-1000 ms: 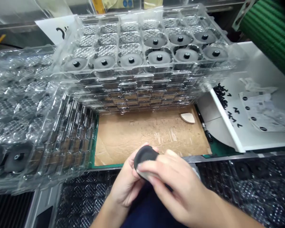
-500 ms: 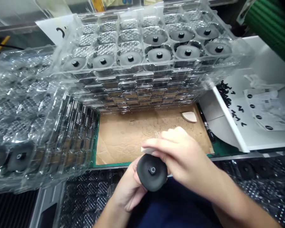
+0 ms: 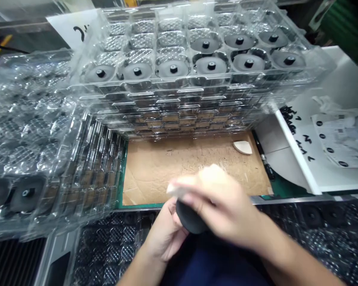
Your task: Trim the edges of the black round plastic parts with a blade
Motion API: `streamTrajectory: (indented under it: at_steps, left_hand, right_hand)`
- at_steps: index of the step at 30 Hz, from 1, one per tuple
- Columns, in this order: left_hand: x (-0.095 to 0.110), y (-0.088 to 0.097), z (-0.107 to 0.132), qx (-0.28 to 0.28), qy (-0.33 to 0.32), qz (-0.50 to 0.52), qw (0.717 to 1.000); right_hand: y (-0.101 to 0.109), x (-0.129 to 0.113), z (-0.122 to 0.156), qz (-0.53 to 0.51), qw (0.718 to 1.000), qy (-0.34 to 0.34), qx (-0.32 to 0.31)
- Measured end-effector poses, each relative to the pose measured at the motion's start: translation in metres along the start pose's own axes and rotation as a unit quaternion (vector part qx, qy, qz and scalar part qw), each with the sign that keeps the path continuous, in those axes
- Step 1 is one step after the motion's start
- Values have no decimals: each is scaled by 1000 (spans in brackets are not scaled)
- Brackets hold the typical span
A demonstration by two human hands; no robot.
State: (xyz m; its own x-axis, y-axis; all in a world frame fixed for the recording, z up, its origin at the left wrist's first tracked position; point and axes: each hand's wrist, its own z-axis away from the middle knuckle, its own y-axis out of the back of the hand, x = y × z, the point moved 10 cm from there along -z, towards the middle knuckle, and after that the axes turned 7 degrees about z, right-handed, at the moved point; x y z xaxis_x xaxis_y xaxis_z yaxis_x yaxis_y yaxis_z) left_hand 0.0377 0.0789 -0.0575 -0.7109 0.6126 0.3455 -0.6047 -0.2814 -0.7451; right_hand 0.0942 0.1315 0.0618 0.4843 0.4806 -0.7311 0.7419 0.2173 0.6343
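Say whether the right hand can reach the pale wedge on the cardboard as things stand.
Probably yes: the pale wedge lies uncovered on the cardboard, with no object standing between it and the right hand. That hand holds a white piece, though, so may need freeing first.

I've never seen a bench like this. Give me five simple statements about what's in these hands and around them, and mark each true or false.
1. The left hand holds a dark rounded part. True.
2. The right hand is empty. False: it holds a pale piece.
3. Every pocket in the front row of the top clear tray at the back holds a dark part. True.
4. The white wedge-shaped piece lies in the white tray at the right. False: it lies on the cardboard.
5. Small black pieces lie in the white tray at the right. True.
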Motion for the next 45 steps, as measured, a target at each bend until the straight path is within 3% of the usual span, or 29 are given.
streamTrajectory:
  at_steps: [3, 7, 10, 13, 16, 20, 24, 27, 28, 31, 33, 34, 38, 40, 43, 45]
  left_hand:
    - [5, 6, 1, -36, -14, 48, 998]
    - [15, 24, 1, -7, -37, 82, 996]
    - [18, 33, -1, 13, -45, 89, 995]
    - [19, 38, -2, 27, -53, 91, 994]
    - [20, 40, -4, 44, -64, 96, 992]
    - [22, 38, -4, 56, -83, 91, 991]
    - [22, 37, -1, 69, -101, 85, 989]
    - [19, 34, 0, 69, -114, 63, 989]
    - [17, 33, -1, 66, -114, 50, 990]
    - [11, 28, -1, 65, -106, 13, 992]
    - [10, 26, 0, 73, -106, 1, 992]
    - [9, 24, 0, 72, -104, -1, 992]
    - [7, 13, 1, 49, -78, -12, 996]
    - [13, 14, 3, 55, -95, -16, 994]
    - [16, 17, 4, 68, -105, -22, 992]
    - [12, 12, 3, 53, -91, -35, 994]
  right_hand:
    - [-18, 77, 14, -43, 984, -174, -20]
    - [-55, 132, 57, 22, 973, -224, -43]
    - [-67, 144, 94, 100, 962, -255, 6]
    - [-75, 139, 111, 138, 959, -248, 21]
    - [-79, 137, 108, 151, 962, -227, 16]
    - [-68, 148, 86, 142, 965, -218, 19]
    - [-43, 126, 58, 99, 969, -224, 31]
    - [-19, 76, 39, 52, 975, -206, 65]
    - [-12, 53, 31, 12, 982, -171, 78]
    - [-13, 8, 14, -38, 995, -96, 13]
    - [-26, 0, 10, -41, 993, -84, -72]
    - [-28, 0, 8, -38, 992, -83, -84]
    - [0, 1, 9, -33, 995, -65, 70]
    - [-2, 0, 13, -74, 994, -67, 48]
    - [-16, 0, 16, -111, 988, -91, -63]
    - [-6, -1, 12, -89, 991, -92, -29]
